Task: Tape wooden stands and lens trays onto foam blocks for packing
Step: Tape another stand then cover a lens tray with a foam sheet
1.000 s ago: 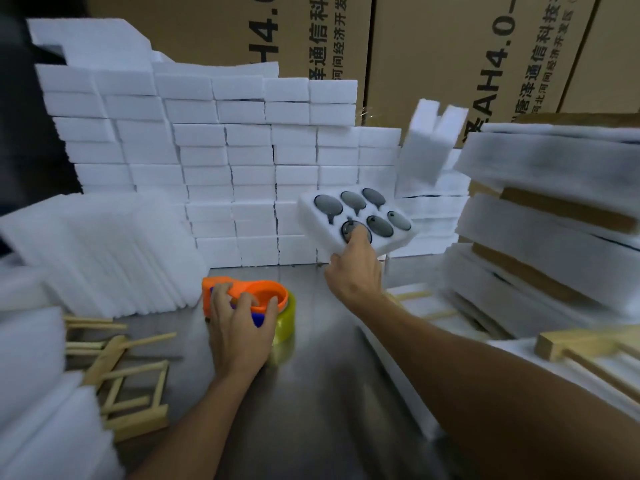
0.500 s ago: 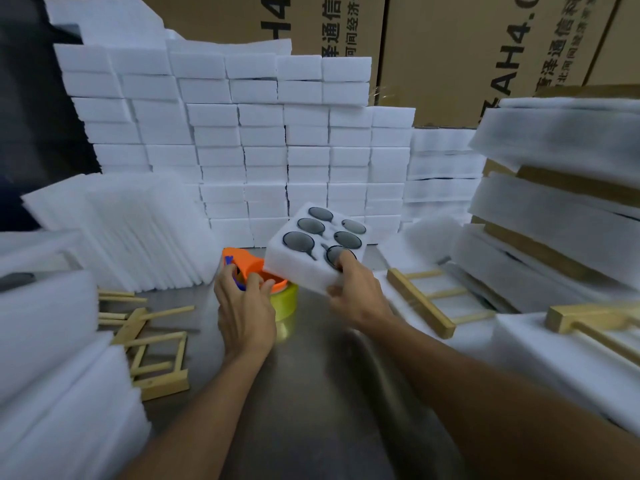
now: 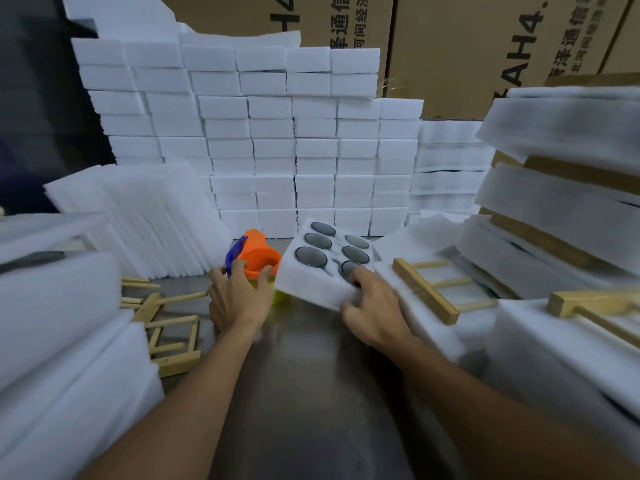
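The right hand pinches the lens tray by its near corner; left hand clasps the tape dispenser (set the tray flat first, I'd say).

Both arms reach forward, left hand and right hand each curled in a grip

I'm holding a white foam lens tray, tilted, six dark lenses showing, beside a wooden stand lying on foam.
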Motion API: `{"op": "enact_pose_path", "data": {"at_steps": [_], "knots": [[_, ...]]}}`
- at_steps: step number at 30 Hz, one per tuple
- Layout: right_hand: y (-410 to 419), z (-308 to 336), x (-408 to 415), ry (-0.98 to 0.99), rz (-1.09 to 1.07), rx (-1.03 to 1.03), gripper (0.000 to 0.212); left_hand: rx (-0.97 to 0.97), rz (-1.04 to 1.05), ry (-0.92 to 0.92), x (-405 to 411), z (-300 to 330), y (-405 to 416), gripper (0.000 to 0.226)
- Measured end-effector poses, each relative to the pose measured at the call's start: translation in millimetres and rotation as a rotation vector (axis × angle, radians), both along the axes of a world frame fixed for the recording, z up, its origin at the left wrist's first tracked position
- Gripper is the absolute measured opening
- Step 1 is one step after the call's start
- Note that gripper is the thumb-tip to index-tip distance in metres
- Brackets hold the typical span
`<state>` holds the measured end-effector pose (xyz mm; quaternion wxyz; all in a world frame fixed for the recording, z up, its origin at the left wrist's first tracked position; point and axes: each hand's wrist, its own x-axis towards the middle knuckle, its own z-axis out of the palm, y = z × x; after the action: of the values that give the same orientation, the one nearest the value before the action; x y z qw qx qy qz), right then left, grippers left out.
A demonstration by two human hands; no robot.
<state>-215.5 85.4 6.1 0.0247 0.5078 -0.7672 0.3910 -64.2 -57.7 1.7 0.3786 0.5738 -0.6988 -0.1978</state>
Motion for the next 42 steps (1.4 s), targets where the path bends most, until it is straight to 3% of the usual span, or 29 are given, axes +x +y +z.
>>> {"op": "enact_pose_path", "data": {"at_steps": [4,8,11,15,19,22,29,36,42], "knots": [[9,0,13,0.052,-0.055,-0.047,0.024,0.006,0.098,0.079,2,4,-2,0.040],[24,-10,17,0.189,-0.004,0.043,0.044,0.000,0.142,0.109,3,6,0,0.027],[27,-14,19,0.219,0.000,0.005,0.038,-0.086,0.166,0.166,4,4,10,0.017],[31,-16,20,0.220,0.015,-0.051,0.030,-0.159,-0.013,0.293,2,1,25,0.007],[35,-17,19,0.081,0.140,-0.142,0.035,0.071,-0.213,0.510,2,-1,36,0.011],[34,-19,18,-0.071,0.124,-0.197,0.032,0.175,-0.288,0.569,2,-3,41,0.016],[28,-18,15,-0.359,0.117,-0.220,0.020,0.222,-0.254,0.614,8,1,49,0.023],[20,-20,9,-0.588,0.105,-0.309,0.032,0.257,-0.144,0.706,18,-2,49,0.015],[13,-19,9,-0.638,0.035,-0.337,0.031,0.265,-0.238,0.713,19,-3,40,0.017]]}}
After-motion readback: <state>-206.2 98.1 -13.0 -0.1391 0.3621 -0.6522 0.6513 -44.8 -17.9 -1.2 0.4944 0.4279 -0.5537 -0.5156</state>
